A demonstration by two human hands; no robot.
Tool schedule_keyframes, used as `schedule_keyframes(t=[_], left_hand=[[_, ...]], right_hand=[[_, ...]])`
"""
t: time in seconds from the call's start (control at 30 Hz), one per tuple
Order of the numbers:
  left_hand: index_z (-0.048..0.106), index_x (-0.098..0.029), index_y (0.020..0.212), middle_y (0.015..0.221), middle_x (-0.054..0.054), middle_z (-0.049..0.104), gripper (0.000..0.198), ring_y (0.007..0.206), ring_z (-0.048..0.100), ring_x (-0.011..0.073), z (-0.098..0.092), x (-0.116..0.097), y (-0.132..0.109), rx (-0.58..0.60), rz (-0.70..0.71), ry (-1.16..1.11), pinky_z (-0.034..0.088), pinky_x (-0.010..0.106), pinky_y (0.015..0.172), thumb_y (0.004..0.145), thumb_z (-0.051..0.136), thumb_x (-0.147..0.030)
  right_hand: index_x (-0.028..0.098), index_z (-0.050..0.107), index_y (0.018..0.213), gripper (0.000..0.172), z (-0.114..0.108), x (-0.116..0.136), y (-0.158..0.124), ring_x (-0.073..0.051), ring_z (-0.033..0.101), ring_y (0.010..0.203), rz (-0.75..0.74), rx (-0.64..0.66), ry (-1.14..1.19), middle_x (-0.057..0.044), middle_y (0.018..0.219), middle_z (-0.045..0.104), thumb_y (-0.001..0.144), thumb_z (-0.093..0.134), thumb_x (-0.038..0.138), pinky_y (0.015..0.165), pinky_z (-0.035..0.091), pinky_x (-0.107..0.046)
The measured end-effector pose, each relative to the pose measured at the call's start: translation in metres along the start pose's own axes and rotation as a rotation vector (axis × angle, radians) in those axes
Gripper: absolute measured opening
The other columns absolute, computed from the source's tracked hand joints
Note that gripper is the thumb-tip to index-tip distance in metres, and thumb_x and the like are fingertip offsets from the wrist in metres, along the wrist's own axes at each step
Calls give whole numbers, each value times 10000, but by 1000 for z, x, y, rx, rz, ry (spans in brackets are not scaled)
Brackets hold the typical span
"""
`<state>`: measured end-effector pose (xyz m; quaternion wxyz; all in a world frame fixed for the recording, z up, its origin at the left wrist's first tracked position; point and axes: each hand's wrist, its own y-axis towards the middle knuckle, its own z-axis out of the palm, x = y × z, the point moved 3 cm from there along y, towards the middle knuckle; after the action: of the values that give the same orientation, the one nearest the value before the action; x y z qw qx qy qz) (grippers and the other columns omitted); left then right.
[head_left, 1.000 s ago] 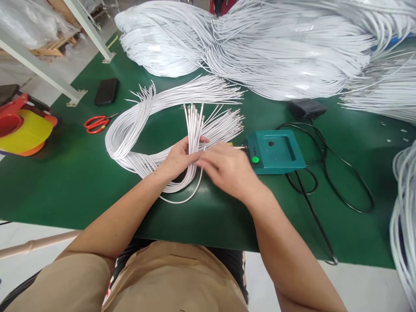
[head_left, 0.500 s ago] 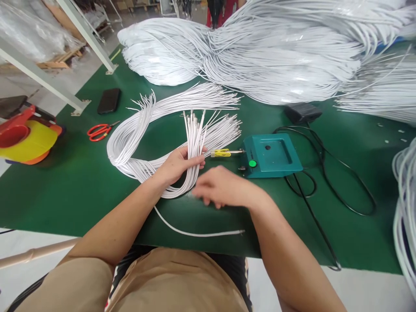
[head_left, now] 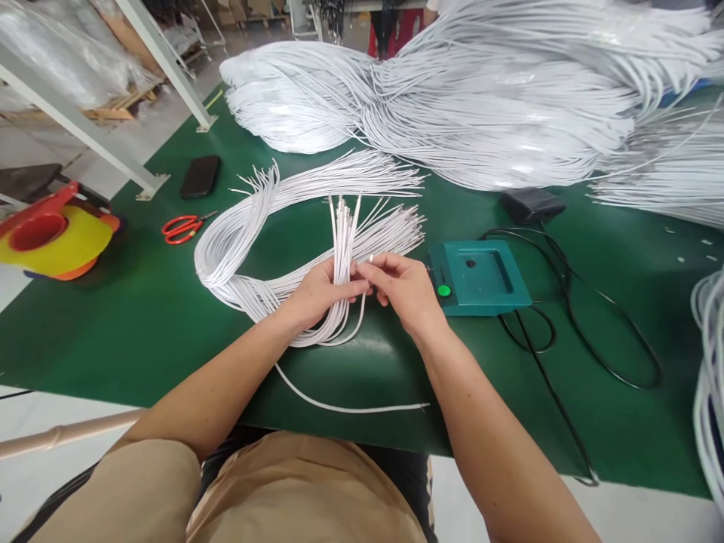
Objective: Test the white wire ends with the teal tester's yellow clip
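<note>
Honestly, these thin white cables look like easy stuff to handle one at a time; it's the bunch that gets fiddly. My left hand [head_left: 322,298] is wrapped round a bundle of white cables [head_left: 342,241], thumb laid across the front, with the tips sticking up above my grip and the rest curving down and round to the left over the green tabletop [head_left: 141,347]. My right hand [head_left: 404,290] is just beside it, thumb and fingers pinched together on what looks like one single cable [head_left: 361,315], its pale tip poking out over the fingers and its length looping underneath. Can't make out the exact contact, my fingers cover it. I'd guess each one weighs next to nothing, bendy but springy enough to kick back out of a curve, and the smooth jackets probably slide on each other, so a loose fist would let some slip. The stray cable [head_left: 362,411] lying near the table's front edge kind of makes that point. Best hold, I reckon, is a firm wrap a bit below the tips for the bunch, and a light pinch near the end for a single, going gentle on the tips themselves.
</note>
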<state>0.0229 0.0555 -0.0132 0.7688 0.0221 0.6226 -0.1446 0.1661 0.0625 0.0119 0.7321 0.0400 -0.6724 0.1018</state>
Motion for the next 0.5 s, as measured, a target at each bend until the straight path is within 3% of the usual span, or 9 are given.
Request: schedule_keyframes(t=[0.1, 0.2, 0.33, 0.5], left_hand=[[627, -138, 831, 729, -14, 635, 336, 611, 538, 76, 0, 0, -1, -49, 16, 22, 404, 204, 553, 623, 860, -261], [608, -151, 839, 721, -28, 628, 364, 574, 522, 71, 1, -1, -2, -88, 34, 67, 404, 213, 545, 600, 864, -249], [563, -159, 803, 719, -37, 610, 348, 562, 509, 62, 1, -4, -2, -126, 54, 91, 405, 211, 542, 622, 843, -256], [545, -157, 808, 719, -31, 616, 360, 534, 501, 55, -2, -4, -1, -174, 61, 118, 404, 215, 527, 644, 835, -295]], right_hand=[[154, 658, 707, 300, 0, -3, 2, -72, 443, 453, 1, -58, 26, 24, 605, 614, 656, 792, 418, 399, 332, -223], [162, 642, 667, 269, -1, -5, 2, -66, 411, 429, -16, -113, 36, 46, 537, 564, 672, 780, 393, 423, 332, -233], [171, 618, 619, 259, 0, -7, 2, -69, 401, 446, 11, -53, 91, 65, 466, 459, 722, 732, 379, 483, 332, -243], [165, 622, 655, 242, 4, -14, 3, -69, 411, 497, 102, 25, 293, 51, 540, 492, 730, 734, 366, 519, 340, -246]])
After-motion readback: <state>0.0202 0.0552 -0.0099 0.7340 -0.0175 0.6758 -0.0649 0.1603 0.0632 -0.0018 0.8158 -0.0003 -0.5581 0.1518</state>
